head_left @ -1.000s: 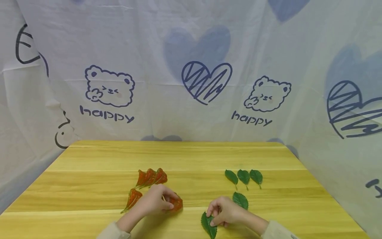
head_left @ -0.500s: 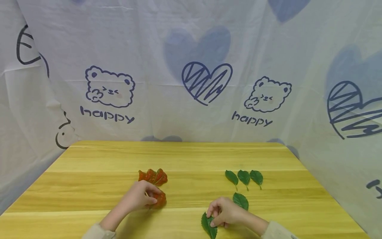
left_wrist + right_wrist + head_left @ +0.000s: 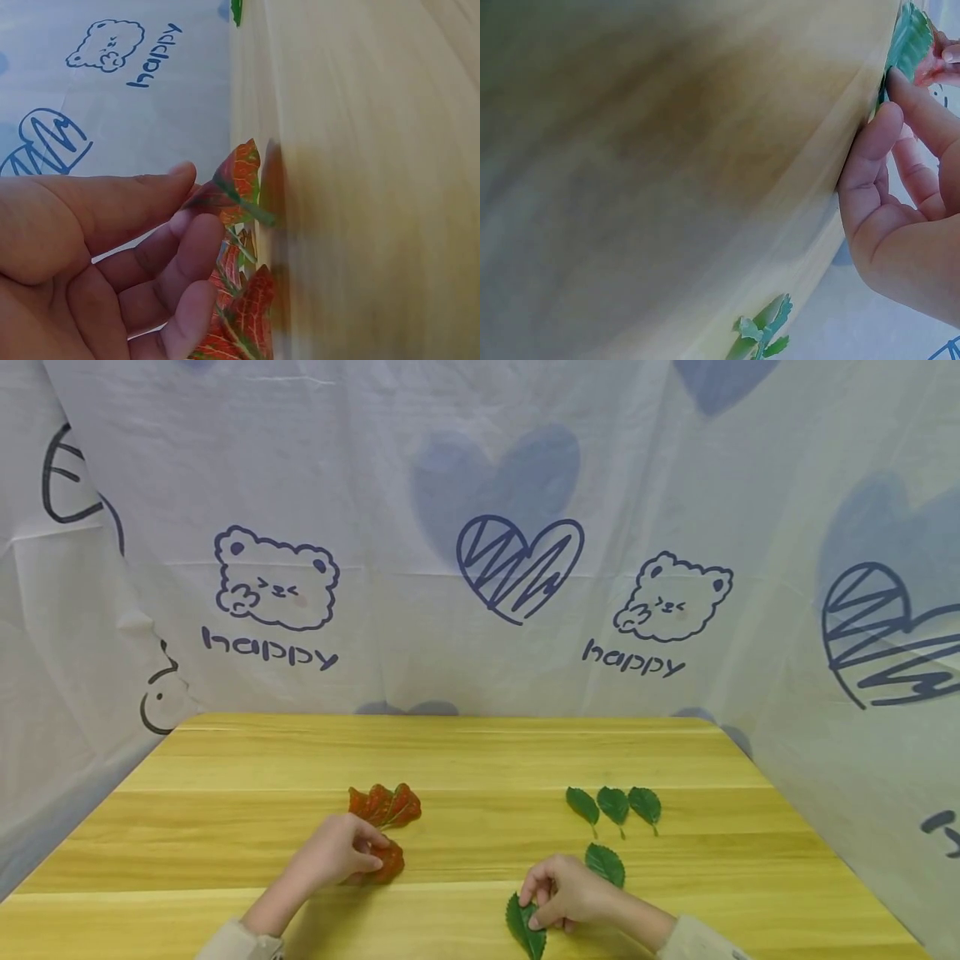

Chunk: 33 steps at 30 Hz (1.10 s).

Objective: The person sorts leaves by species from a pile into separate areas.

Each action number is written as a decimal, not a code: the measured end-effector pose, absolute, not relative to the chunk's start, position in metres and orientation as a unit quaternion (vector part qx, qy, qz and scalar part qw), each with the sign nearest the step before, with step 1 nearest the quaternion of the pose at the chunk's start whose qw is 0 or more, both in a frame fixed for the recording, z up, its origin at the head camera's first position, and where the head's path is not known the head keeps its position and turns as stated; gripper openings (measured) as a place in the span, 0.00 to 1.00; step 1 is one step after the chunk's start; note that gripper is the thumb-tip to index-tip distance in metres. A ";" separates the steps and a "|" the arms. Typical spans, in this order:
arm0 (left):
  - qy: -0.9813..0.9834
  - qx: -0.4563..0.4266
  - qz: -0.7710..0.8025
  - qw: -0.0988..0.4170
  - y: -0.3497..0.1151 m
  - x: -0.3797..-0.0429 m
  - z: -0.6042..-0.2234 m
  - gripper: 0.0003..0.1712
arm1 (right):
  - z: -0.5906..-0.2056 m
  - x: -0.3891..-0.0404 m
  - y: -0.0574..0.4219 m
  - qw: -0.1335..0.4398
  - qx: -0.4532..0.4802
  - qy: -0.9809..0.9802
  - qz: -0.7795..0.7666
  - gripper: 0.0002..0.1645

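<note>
In the head view my left hand (image 3: pixel 333 853) pinches a red leaf (image 3: pixel 388 862) between thumb and fingers, just below the row of red leaves (image 3: pixel 384 805). The left wrist view shows this held red leaf (image 3: pixel 244 176) upright and close over the table, its green stem facing the camera, with more red leaves (image 3: pixel 251 315) beyond. At the front, my right hand (image 3: pixel 573 892) pinches a toothed green leaf (image 3: pixel 523 928) with thumb and index finger. Behind that hand lies another green leaf (image 3: pixel 604 863), partly covered by it.
Several objects share the wood-grained table (image 3: pixel 225 760): a row of three green leaves (image 3: pixel 612 805) lies at the right, level with the red row. A white cloth (image 3: pixel 405 643) printed with hearts and bears hangs behind the table and along its sides.
My left hand has moved left with the red leaf, now covering the place where a separate red leaf lay. My right hand and the green leaves stay put.
</note>
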<state>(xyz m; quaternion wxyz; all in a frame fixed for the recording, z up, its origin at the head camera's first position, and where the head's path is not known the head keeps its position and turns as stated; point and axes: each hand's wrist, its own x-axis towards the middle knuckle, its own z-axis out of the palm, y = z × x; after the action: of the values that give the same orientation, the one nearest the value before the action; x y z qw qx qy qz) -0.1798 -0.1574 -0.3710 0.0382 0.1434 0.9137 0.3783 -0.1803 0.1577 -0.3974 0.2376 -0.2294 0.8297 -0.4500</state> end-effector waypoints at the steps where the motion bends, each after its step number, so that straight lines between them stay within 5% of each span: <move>1: 0.913 0.141 0.381 0.040 -0.157 -0.180 -0.371 0.10 | -0.398 -0.180 0.158 0.238 -0.230 0.829 -0.450 0.08; 8: 0.916 0.129 0.378 0.044 -0.157 -0.180 -0.374 0.10 | -0.398 -0.180 0.159 0.239 -0.241 0.825 -0.452 0.02; 25: 0.926 0.091 0.362 0.058 -0.153 -0.178 -0.373 0.11 | -0.395 -0.173 0.148 0.187 -0.267 0.863 -0.386 0.16; 33: 0.926 0.093 0.361 0.057 -0.154 -0.177 -0.373 0.11 | -0.396 -0.174 0.149 0.187 -0.248 0.862 -0.402 0.16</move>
<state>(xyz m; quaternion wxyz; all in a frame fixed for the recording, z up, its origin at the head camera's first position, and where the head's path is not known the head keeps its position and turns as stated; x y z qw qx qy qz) -0.1773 -0.1537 -0.3727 0.0572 0.0932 0.9263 0.3606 -0.1735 0.1490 -0.3958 0.1868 -0.2476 0.8616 -0.4019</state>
